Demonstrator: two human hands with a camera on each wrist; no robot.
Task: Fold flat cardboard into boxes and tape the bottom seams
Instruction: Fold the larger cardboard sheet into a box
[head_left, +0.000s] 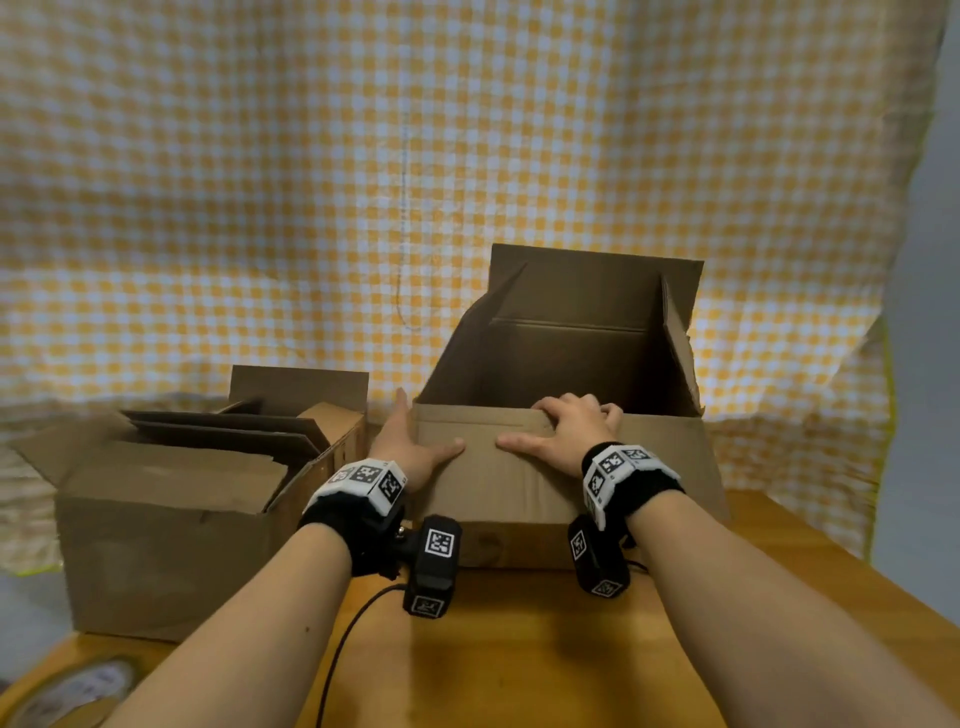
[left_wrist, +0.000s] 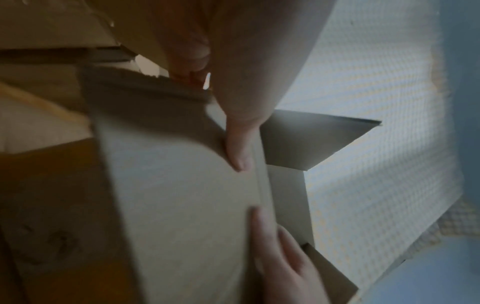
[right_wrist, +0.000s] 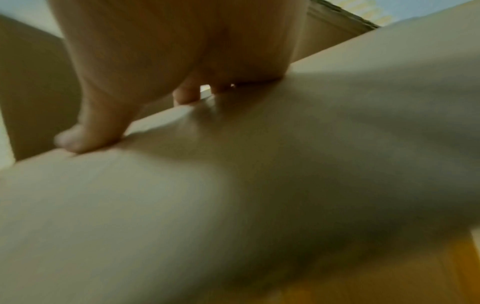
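An open brown cardboard box (head_left: 519, 493) stands upright on the wooden table (head_left: 519, 649), its top flaps raised at the back and sides. My left hand (head_left: 410, 441) straddles the box's front left corner: the thumb lies flat on the front face (left_wrist: 182, 195) and the straight fingers run along the left side. My right hand (head_left: 566, 426) grips the top front edge, fingers curled over it into the box and thumb pressed on the front face (right_wrist: 259, 174). The box's bottom is hidden.
A second open box (head_left: 171, 545) stands to the left, touching or nearly touching the first, with flat cardboard sheets (head_left: 223, 426) in it. A tape roll (head_left: 67, 691) lies at the table's near left corner. A black cable (head_left: 348, 639) runs across the table. A yellow checked cloth (head_left: 467, 156) hangs behind.
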